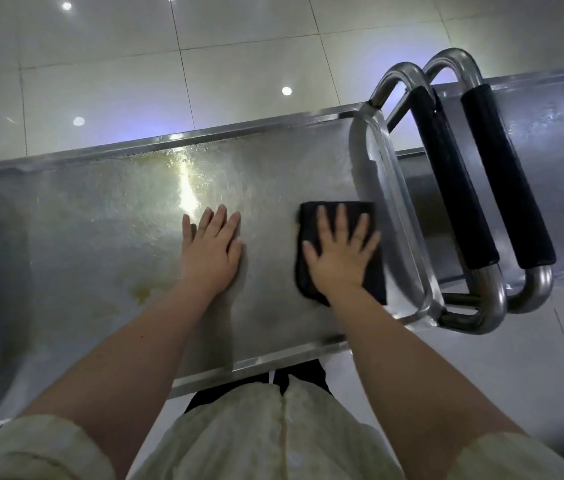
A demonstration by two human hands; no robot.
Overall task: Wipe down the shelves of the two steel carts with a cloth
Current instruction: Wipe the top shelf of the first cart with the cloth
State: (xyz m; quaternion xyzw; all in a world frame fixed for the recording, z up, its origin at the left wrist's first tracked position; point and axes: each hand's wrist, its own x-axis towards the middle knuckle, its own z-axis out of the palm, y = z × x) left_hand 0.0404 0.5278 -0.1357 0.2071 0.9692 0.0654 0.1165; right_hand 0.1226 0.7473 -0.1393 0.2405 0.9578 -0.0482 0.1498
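steel shelf (100, 220), black cloth (374, 216) on it

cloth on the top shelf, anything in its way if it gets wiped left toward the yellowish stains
Yes: the left hand lies flat on the shelf just left of the cloth, which the right hand presses down, directly between it and the yellowish stains. Nothing else visible stands on that stretch.

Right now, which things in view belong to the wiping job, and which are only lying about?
Job: black cloth, right hand pressing it, left hand, near cart shelf, second cart shelf.
Not the job: black handle grips, tiled floor.
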